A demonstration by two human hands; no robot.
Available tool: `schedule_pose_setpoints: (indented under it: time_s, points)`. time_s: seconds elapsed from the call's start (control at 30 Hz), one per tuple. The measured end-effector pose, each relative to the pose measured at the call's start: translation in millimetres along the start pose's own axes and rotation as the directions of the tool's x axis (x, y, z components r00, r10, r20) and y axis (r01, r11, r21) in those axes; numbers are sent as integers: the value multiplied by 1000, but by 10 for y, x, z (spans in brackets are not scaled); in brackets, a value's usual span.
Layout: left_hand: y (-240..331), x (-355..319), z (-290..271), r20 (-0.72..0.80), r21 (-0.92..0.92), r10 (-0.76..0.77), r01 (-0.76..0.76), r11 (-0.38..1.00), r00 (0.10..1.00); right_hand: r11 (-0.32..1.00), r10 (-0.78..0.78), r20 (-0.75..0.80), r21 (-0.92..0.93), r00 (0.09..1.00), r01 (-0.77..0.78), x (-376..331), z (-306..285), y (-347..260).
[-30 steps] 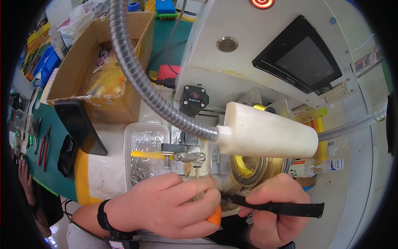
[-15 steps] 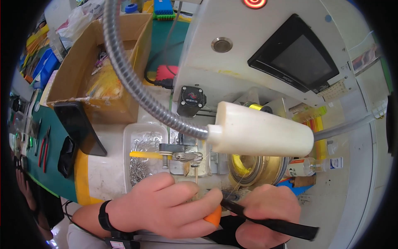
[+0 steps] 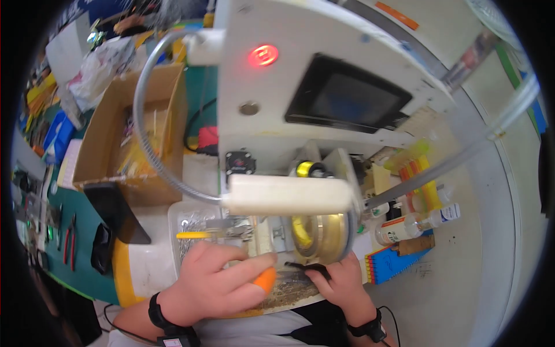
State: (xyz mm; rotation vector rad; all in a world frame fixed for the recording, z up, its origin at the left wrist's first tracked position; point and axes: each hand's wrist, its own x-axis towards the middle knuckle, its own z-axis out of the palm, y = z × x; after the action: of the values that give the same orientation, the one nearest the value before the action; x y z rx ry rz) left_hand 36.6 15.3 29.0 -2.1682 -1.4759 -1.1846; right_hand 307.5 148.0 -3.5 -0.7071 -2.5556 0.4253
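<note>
I'm pinching a black strap [image 3: 309,268] with my right hand [image 3: 341,283] below the brass drum [image 3: 318,237]; my left hand [image 3: 217,283], left of the drum, is curling shut, orange-capped fingertip [image 3: 265,280] pressing down.

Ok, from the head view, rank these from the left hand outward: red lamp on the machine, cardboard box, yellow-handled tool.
1. yellow-handled tool, just above the left hand, in the clear tray.
2. cardboard box, farther up on the left.
3. red lamp, high on the white panel.
</note>
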Motion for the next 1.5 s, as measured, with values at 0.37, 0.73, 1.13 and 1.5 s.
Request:
schedule_pose_setpoints:
  time_s: [0.37, 0.73, 1.13, 1.5]
  points:
    - [67, 126, 2, -61, 94, -140, 145, 985, 988, 933, 24, -275, 351, 961, 77, 262, -244, -259]
    - [130, 642, -39, 152, 173, -406, 381, 908, 901, 410, 356, -38, 904, 934, -120, 580, -214, -123]
    - [178, 828, 147, 78, 219, -379, 355, 909, 922, 743, 129, 229, 622, 965, -247, 1094, -317, 45]
    - [313, 707, -23, 4, 445, -224, 199, 873, 975, 725, 427, -156, 648, 891, -234, 676, -797, -85]
